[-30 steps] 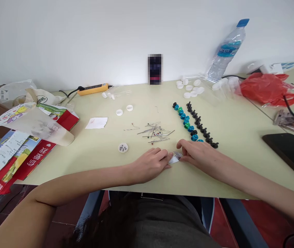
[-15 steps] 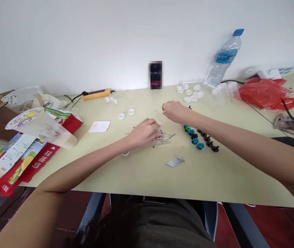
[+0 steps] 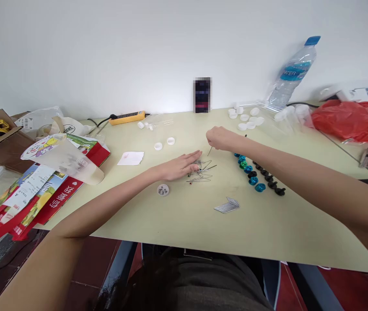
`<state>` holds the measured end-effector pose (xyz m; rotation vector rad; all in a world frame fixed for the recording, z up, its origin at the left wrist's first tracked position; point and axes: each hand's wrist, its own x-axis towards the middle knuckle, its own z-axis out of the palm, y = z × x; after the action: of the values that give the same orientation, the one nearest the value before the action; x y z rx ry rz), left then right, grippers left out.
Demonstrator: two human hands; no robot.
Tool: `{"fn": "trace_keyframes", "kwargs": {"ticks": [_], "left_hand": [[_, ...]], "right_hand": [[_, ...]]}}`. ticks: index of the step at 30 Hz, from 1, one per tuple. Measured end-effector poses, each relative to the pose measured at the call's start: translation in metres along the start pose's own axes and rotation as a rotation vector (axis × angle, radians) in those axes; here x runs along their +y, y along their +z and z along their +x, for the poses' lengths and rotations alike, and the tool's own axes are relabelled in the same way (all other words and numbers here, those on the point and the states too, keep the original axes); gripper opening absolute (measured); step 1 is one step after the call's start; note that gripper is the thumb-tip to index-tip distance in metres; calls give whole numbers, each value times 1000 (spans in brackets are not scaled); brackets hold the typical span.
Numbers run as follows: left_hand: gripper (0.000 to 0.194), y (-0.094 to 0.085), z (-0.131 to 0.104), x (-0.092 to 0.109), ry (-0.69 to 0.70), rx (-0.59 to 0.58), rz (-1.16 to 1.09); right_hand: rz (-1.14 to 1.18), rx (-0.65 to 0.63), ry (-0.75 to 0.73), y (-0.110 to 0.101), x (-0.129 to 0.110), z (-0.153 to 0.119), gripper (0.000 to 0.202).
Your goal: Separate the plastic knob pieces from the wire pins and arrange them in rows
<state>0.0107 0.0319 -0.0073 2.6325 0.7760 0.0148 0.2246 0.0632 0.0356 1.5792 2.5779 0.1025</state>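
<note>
My left hand [image 3: 182,167] lies over the left side of a loose pile of thin metal pieces [image 3: 204,176], its fingers stretched out. Behind the pile, my right hand [image 3: 221,138] is closed, with a thin hex key [image 3: 209,151] pointing down from its fingers. Nearer me, several L-shaped hex keys [image 3: 227,205] lie lined up side by side. A small white cap [image 3: 163,190] holding tiny dark parts sits by my left forearm. Blue and green knobs [image 3: 260,187] form a row under my right forearm, beside a row of black winged pieces [image 3: 280,191].
White caps [image 3: 250,125] and clear tubes lie at the back right by a leaning water bottle [image 3: 292,77] and a red plastic bag [image 3: 342,119]. A phone [image 3: 202,96] leans on the wall. Left are a yellow power strip [image 3: 127,118], paper [image 3: 130,158] and a tilted plastic cup [image 3: 64,157].
My right hand has picked up the hex key that lay behind the pile. My left fingers have straightened from a bent pose. The whole view has shifted slightly.
</note>
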Motion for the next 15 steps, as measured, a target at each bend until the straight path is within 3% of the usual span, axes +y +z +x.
{"fn": "trace_keyframes", "kwargs": {"ticks": [3, 6, 10, 15], "left_hand": [[50, -6, -1, -7, -19, 144, 5], [33, -7, -1, -7, 74, 258, 66], [25, -3, 5, 5, 226, 275, 191], [25, 5, 18, 19, 254, 277, 386]], "right_hand": [[74, 24, 6, -12, -4, -35, 23], [334, 5, 10, -11, -16, -75, 20], [451, -108, -72, 7, -37, -113, 21], [419, -144, -163, 24, -48, -121, 23]]}}
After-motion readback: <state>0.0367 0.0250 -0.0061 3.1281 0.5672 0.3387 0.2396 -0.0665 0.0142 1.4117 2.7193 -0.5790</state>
